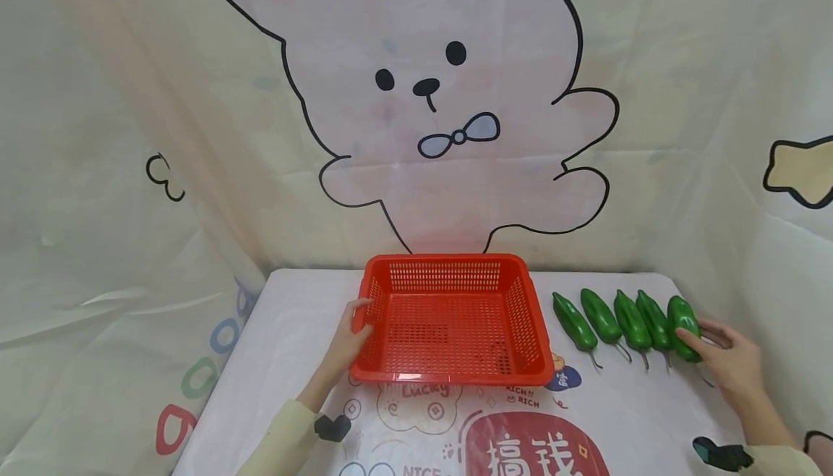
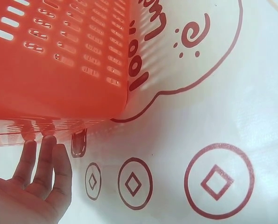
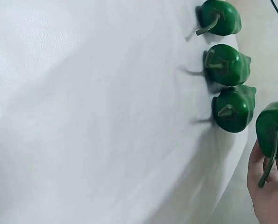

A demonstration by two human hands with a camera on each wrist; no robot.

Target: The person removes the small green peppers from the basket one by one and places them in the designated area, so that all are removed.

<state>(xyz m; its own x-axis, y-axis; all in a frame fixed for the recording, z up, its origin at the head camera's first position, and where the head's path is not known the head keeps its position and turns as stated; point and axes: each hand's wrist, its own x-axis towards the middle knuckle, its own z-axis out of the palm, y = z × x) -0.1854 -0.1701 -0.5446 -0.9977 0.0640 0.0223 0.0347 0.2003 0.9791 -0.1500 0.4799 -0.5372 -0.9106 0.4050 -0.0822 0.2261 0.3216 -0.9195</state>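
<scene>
My left hand [image 1: 348,338] holds the left side of a red plastic basket [image 1: 452,376]. In the left wrist view, the fingers [image 2: 45,163] touch the outside of its perforated wall, with the thumb hidden from that side. At the right of the table my right hand [image 1: 732,360] grips a green pepper [image 1: 682,317], thumb on one side and fingers behind. From the right wrist, that pepper [image 3: 272,126] shows its stem pointing down past the palm. Several more green peppers [image 1: 631,320] lie in a row just left of it, stems toward the near edge.
A white cloth with printed drawings and a red patch [image 1: 534,447] covers the table. Behind it hangs a curtain [image 1: 442,194] with a cartoon animal, and more curtain encloses both sides. The basket stands at the table's back middle, left of the peppers.
</scene>
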